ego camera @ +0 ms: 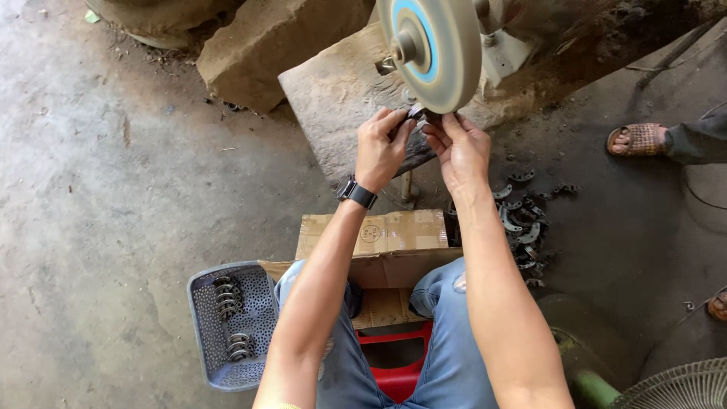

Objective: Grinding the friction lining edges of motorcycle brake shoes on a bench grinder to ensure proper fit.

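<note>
Metal piece, small, curved, pinched between left hand and right hand, both grips clenched on it, pressed at lower rim of buffing wheel. Step seems polishing. Grey basket with stacked pieces at left, loose pieces on floor at right.

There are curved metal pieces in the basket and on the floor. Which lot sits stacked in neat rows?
The ones in the grey perforated basket by the left knee: they stand in tidy rows. The pile on the floor to the right lies scattered loose.
</note>
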